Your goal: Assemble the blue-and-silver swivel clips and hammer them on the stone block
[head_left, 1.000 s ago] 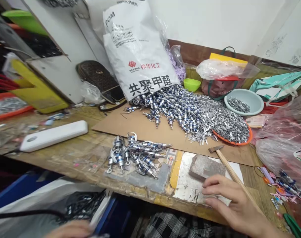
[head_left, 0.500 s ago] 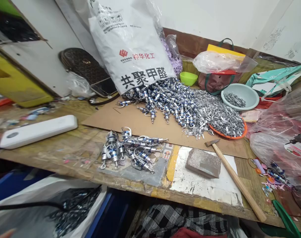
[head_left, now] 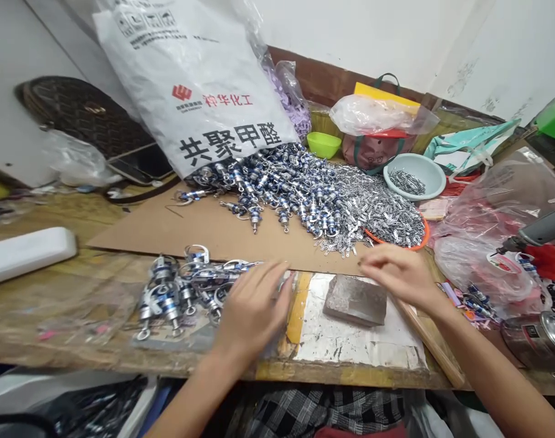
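My left hand (head_left: 254,310) is stretched over the right side of a small pile of metal swivel-like parts (head_left: 168,298) with blue bands and hooked rings. Its fingers are extended, thumb apart; no held part shows. My right hand (head_left: 403,277) hangs over the head end of a hammer, with fingers loosely bent and nothing visibly held. Its fingers hide the hammer head; the wooden handle (head_left: 430,340) slants down to the table edge. Between my hands a grey stone block (head_left: 356,300) lies on a white, worn sheet (head_left: 350,347).
Behind lie a large heap of blue-banded parts (head_left: 282,182) and small flat metal plates (head_left: 382,207) spilling from an orange tray. A white printed sack (head_left: 190,79) leans over the heap. A pale bowl (head_left: 435,182) holds metal pieces. A grey tool (head_left: 542,228) juts in from the right.
Both hands have come into view over the table, the left at the small pile, the right above the hammer. The view has swung to the right.
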The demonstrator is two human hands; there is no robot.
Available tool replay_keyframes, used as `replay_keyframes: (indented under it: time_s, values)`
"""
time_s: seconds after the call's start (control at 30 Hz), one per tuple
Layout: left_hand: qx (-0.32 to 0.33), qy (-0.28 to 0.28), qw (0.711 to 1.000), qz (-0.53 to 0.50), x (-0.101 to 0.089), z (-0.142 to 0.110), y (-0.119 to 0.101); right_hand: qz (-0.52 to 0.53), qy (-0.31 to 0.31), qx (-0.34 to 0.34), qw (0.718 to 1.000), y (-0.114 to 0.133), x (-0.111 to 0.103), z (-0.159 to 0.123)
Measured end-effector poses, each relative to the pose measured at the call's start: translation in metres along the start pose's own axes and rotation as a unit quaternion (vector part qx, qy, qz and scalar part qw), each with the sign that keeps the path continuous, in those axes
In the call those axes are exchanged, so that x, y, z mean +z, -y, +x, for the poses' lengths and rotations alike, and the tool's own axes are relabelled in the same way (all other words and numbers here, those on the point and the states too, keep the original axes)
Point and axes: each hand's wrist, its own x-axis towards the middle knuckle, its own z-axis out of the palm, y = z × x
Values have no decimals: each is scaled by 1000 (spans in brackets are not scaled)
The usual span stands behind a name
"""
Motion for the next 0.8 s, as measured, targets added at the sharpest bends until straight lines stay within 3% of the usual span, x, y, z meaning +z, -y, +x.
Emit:
replay_keyframes:
  time_s: [0.03, 0.13, 0.27, 0.4, 0.53, 0.67, 0.8]
  values:
    - [13, 37, 998, 40, 18, 23, 4, -83, 46, 72, 993, -12, 6, 14]
    - [48, 134, 975, 169, 58, 87, 14, -159, 94, 120, 975, -39, 28, 44]
    - [87, 214, 927, 295, 74, 128, 26, -222, 132, 138, 956, -44, 56, 59]
    - [128, 253, 894, 346, 72, 125, 35, -260, 158, 156, 940, -38, 64, 66]
    - [148, 286, 890, 324, 76, 117, 38, -268, 169, 163, 934, -39, 56, 66]
    - [126, 272, 919, 254, 77, 121, 30, -260, 167, 170, 936, -43, 51, 59]
    - [77, 174, 970, 149, 66, 111, 3, -235, 144, 184, 944, -50, 55, 61]
